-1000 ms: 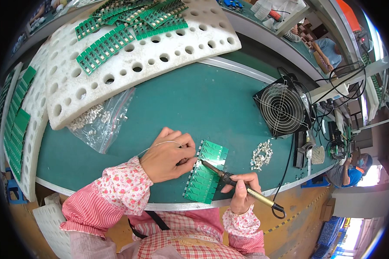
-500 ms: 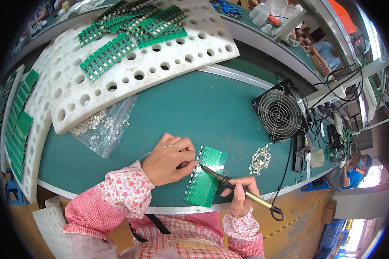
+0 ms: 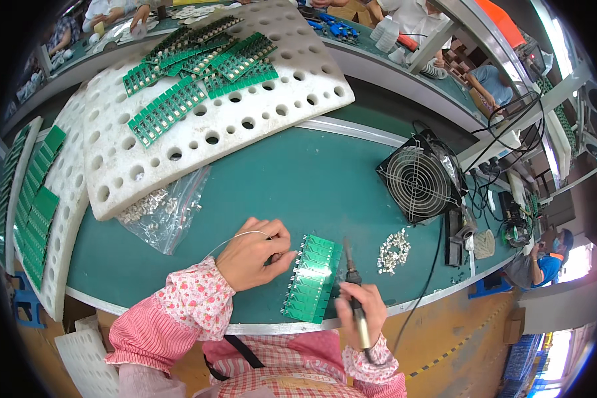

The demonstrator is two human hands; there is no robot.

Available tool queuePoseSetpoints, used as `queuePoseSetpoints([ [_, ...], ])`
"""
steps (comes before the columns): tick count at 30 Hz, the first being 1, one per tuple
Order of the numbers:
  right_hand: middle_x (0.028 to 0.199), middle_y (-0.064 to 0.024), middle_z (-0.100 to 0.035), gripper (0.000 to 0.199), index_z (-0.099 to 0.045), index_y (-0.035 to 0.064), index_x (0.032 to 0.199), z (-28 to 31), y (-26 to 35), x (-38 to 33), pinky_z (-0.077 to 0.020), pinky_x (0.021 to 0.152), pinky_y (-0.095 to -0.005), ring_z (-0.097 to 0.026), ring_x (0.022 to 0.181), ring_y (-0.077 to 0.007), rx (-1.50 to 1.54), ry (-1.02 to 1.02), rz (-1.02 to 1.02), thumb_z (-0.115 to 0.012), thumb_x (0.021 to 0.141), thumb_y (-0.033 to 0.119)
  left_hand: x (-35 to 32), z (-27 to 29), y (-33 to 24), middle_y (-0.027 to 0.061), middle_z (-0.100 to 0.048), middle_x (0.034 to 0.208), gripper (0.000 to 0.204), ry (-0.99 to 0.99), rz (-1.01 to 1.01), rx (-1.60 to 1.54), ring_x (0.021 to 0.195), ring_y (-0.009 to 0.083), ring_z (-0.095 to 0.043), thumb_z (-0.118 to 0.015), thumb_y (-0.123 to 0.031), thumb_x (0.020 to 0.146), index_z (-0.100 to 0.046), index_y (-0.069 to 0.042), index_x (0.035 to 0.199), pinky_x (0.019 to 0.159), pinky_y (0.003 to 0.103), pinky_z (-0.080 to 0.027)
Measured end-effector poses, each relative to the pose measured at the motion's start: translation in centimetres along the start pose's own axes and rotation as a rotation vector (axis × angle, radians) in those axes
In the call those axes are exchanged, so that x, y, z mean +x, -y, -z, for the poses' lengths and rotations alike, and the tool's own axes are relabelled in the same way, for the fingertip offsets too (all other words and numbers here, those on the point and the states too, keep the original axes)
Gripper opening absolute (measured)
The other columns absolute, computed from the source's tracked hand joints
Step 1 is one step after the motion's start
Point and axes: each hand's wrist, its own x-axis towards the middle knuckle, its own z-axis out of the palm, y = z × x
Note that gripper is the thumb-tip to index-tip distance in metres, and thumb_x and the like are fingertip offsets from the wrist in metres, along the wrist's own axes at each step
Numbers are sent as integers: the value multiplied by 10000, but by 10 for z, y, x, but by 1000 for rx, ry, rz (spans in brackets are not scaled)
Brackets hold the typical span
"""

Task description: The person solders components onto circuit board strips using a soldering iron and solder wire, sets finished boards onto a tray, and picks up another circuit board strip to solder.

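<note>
A green circuit board panel (image 3: 312, 278) lies flat on the green mat near the table's front edge, with small pale connector parts along its left edge. My left hand (image 3: 255, 255) rests left of it, fingers curled closed round a thin solder wire (image 3: 239, 235) that arcs back over the wrist. To the panel's right, my right hand (image 3: 366, 306) grips a soldering iron (image 3: 353, 274) by its handle. The iron's tip points away from me, apart from the panel and slightly blurred. Small white connectors (image 3: 394, 252) form a loose pile right of the iron.
A clear bag of small white parts (image 3: 169, 219) sits left, partly under a white foam board (image 3: 292, 91) holding stacked green panels (image 3: 169, 109). Another foam board with panels (image 3: 40, 215) stands far left. A black fan (image 3: 414, 182) and cables are at the right. Other people work beyond.
The iron's tip has left the panel; my right hand has swung it right and turned it more upright. My left hand has drawn slightly away from the panel, still with the wire. The view shifted slightly.
</note>
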Motion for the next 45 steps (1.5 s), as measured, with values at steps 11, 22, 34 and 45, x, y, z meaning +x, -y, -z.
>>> queuePoseSetpoints([
  [11,1007,-131,-560,515,-599,125,1235,-22,17,18,-509,693,-384,-608,853,-308,-54,63,-108,-791,758,93,-29,15,-48,29,-596,933,94,-167,-80,191,834,247,-550,-687,-71,767,-605,-77,813,835,393,-390],
  [22,967,-103,-548,318,-718,164,938,-14,10,-5,-481,699,-370,-563,859,-300,49,147,182,-841,650,106,-60,-14,-80,-8,-592,892,183,-149,-16,211,846,211,-553,-761,-158,740,-595,-118,804,865,442,-351],
  [34,1043,-127,-508,511,-644,156,1106,-13,16,-11,-439,713,-401,-543,848,-296,-197,92,75,-871,662,269,-88,4,-61,33,-659,819,117,-384,362,32,802,195,-589,-742,-79,785,-628,-62,759,885,382,-347],
  [45,865,-91,-552,403,-700,122,1002,-13,7,3,-488,576,-333,-577,698,-261,-58,-28,73,-868,639,71,-44,1,-46,93,-692,872,110,-339,388,-64,802,240,-606,-633,-37,879,-597,-22,775,814,332,-416],
])
